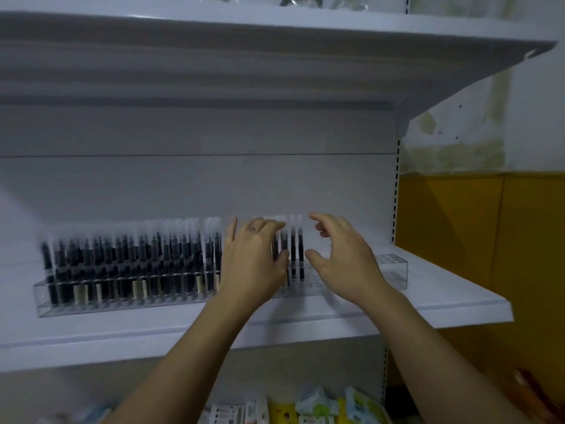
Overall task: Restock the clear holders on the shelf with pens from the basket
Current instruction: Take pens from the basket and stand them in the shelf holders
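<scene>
The left grip (255, 258) closes on upright pens (283, 240) in the clear holder (394, 270) on the shelf (443, 295); their long axes are vertical, pale ends up. The right grip (342, 255), just right of them, is spread open.

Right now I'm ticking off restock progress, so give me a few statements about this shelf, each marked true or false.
1. The clear holder is filled from end to end. False: the pens fill its left part, and its right end stands empty.
2. The right hand holds nothing. True.
3. The left hand is at the pens, near where the filled part ends. True.
4. The basket sits on the shelf beside the holder. False: no basket is in view.
</scene>
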The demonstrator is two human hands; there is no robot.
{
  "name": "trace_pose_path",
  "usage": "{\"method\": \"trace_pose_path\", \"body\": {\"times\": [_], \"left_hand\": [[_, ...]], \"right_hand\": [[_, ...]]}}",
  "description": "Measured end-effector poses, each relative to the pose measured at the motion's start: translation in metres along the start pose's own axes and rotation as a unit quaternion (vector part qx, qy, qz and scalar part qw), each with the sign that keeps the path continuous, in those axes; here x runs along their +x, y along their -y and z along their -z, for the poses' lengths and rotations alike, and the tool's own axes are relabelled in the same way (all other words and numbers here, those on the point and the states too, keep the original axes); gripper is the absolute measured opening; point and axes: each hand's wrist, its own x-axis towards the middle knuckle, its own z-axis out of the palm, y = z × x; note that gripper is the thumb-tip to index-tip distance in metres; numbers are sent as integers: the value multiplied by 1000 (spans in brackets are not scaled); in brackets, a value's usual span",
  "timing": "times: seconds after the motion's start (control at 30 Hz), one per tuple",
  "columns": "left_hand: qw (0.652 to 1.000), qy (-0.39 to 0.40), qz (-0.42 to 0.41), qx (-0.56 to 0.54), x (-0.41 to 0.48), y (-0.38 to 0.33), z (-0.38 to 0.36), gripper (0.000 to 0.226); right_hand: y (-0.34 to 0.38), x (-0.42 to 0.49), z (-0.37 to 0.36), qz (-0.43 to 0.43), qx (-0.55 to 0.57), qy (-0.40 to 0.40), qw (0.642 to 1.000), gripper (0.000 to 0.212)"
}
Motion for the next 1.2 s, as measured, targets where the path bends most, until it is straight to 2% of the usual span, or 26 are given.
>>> {"method": "trace_pose_path", "body": {"times": [0.3,0.47,0.63,0.93,1.2], "left_hand": [[1000,7,-10,-1,-90,3,17,40],[997,67,-10,-30,-150,14,12,37],[989,139,37,-12,-213,33,-8,40],[945,292,148,7,-316,60,-70,48],[882,422,211,2,-390,80,-112,51]], "right_hand": [[32,-76,-9,20,9,47,999,52],[31,-132,-33,12,25,79,996,39],[18,-195,-73,-44,19,156,987,39],[-10,-296,-156,-135,17,334,933,49],[-32,-356,-216,-196,15,471,860,52]]}}
